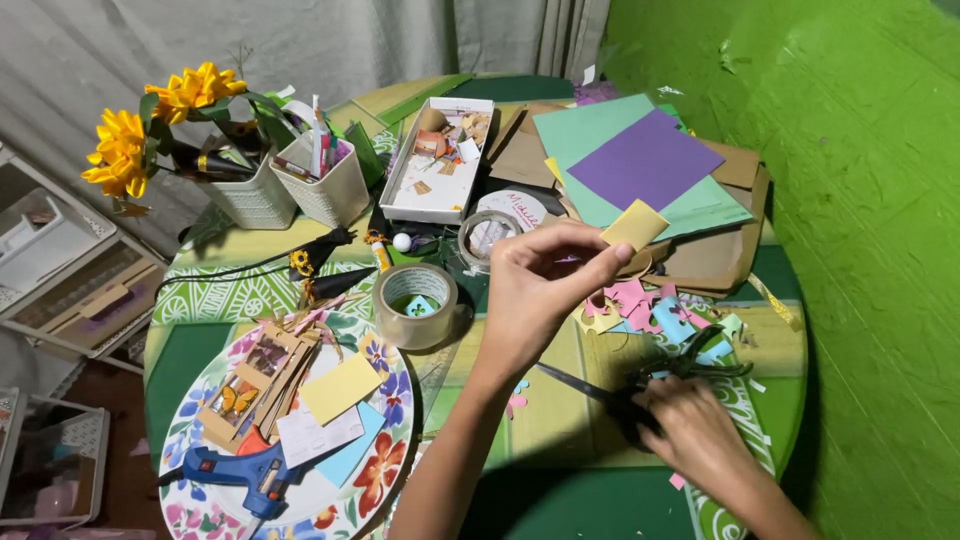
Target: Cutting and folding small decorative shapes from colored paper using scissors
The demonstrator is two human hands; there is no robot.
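Nearest the camera, the right hand (695,430) lies knuckles-up on the round table (560,420), fingers curled around the dark handles of black scissors (640,385); the thin metal blades point left across the pale green striped cloth. Beside that hand lies a litter of paper scraps (655,310), pink, blue and cream, with jagged cut edges.

To the left sits a round floral plate (385,470), glossy, bearing a blue glue gun (245,472), flat yellow, white and blue cards, and a bundle of brown cardboard strips.

Further up, the left hand (545,290) is raised over the table. Its fingertips are pinched narrowly on a small yellow paper square (634,226), held tilted by one corner, well clear of the surface and just in front of the stacked sheets.

A roll of clear packing tape (415,303) stands beside the plate, shiny and cylindrical.

Behind the left hand, a smooth purple sheet (650,160) rests on teal-green card atop rough brown cardboard. A shallow white box (440,160) holds small bits. Two white woven baskets (300,190) carry pens and folded yellow paper flowers (150,125). Grey fabric hangs at the back, and a rough, bright green wall (860,200) rises on the right.
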